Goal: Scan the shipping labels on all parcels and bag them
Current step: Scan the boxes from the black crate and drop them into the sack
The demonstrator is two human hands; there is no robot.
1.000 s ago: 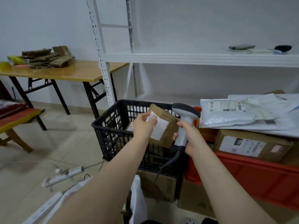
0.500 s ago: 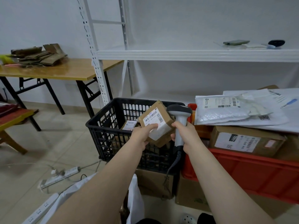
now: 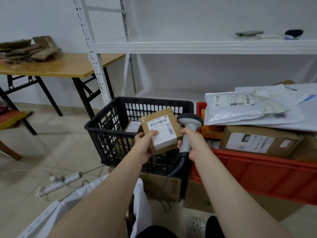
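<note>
My left hand [image 3: 145, 145] holds a small brown cardboard parcel [image 3: 161, 130] above the near rim of the black basket [image 3: 103, 133], its white shipping label turned up toward me. My thumb lies on the label's lower left. My right hand [image 3: 193, 143] grips the handle of a grey barcode scanner [image 3: 188, 127] right beside the parcel; the scanner's head points away from me. A white bag [image 3: 139, 203] hangs open below my forearms. Another labelled parcel [image 3: 133, 126] lies inside the basket.
A red crate [image 3: 257, 176] at right holds a labelled carton [image 3: 257, 141] and white mailers [image 3: 240, 107]. Cardboard boxes [image 3: 164, 186] sit under the basket. White shelving [image 3: 197, 47] stands behind. Power strips [image 3: 60, 182] lie on the floor; a wooden table [image 3: 65, 66] is at left.
My left hand has turned the parcel so its label faces up toward me, and drew it nearer. The scanner hand stayed beside it.
</note>
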